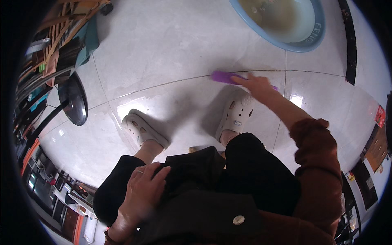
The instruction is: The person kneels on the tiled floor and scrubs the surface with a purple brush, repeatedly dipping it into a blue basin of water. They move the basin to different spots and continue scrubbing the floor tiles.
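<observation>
My right hand [258, 87] grips a long, flat purple brush-like tool [223, 77]. It lies low along a grout line of the grey tile floor [165, 61], just beyond the toe of my right clog [237, 114]. Blur hides its underside, so bristles cannot be made out. On my left thigh, near the knee, rests my left hand [146, 182], with fingers slightly spread and nothing held. A pale blue basin [291, 47] at the upper right contains cloudy brownish water [275, 15]. Wet patches shine on the tiles around my feet.
My left clog [142, 128] is planted on the floor. A round black stand base [73, 99] is at left, below wooden slatted furniture [62, 29] and a teal container [88, 43]. Along the right wall runs a dark skirting strip [350, 46].
</observation>
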Demonstrator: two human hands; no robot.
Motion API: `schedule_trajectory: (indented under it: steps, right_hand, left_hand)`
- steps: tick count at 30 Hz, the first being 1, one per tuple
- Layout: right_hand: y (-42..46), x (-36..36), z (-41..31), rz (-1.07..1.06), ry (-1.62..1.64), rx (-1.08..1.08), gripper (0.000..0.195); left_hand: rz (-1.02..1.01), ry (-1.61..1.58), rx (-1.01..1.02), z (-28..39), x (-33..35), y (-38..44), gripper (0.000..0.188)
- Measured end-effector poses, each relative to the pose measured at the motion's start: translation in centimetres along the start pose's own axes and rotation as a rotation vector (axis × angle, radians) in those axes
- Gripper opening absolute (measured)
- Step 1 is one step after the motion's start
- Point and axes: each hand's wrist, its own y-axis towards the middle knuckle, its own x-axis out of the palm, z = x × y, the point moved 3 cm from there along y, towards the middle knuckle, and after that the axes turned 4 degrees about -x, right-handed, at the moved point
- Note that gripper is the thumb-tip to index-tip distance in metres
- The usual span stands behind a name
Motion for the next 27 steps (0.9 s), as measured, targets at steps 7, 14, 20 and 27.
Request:
schedule_trajectory:
  steps: [7, 14, 20, 27]
  right_hand:
    - [-9.6, 0.0, 12.4, -0.032, -0.248, 0.365, 0.057]
    - [-3.7, 2.9, 1.4, 0.127, -0.02, 0.197, 0.059]
    - [-10.4, 5.3, 13.1, 0.252, 0.037, 0.566, 0.056]
    - [-7.3, 7.7, 7.0, 0.41, 0.167, 0.528, 0.045]
  left_hand:
    - [-0.034, -0.059, 0.004, 0.0, 0.3, -0.1, 0.035]
    - [-0.038, -0.018, 0.028, 1.2, 0.0, 0.8, 0.035]
    - [-0.094, -0.019, -0.093, -1.2, 1.4, 0.2, 0.033]
    - [-0.058, -0.06, 0.013, 1.1, 0.3, 0.8, 0.033]
